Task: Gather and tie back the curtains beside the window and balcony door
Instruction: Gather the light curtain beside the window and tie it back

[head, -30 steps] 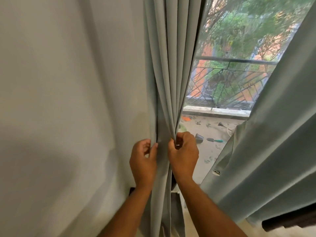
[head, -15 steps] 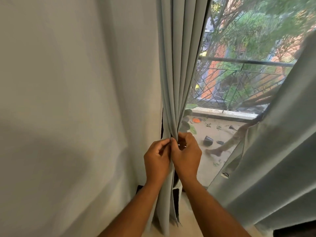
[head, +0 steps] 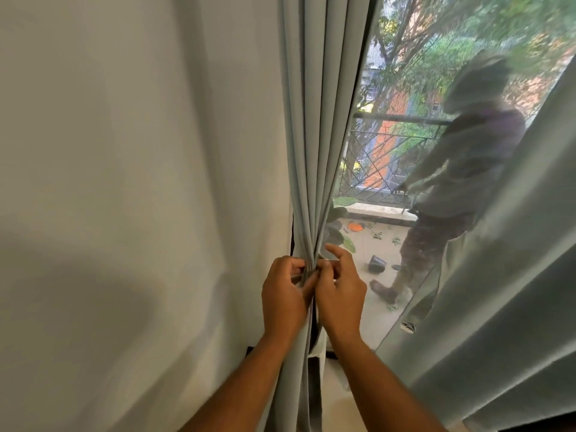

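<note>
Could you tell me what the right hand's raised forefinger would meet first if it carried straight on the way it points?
Probably the gathered curtain: the right hand points its forefinger up-left at those folds, though depth is unclear.

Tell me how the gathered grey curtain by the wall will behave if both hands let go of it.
The gathered curtain looks soft and floppy: its pleats narrow only where the left hand and right hand pinch it, so it would probably spread out again. It hangs from above, so it should swing, not drop. The cloth looks smooth and may slip from a loose grip.
</note>
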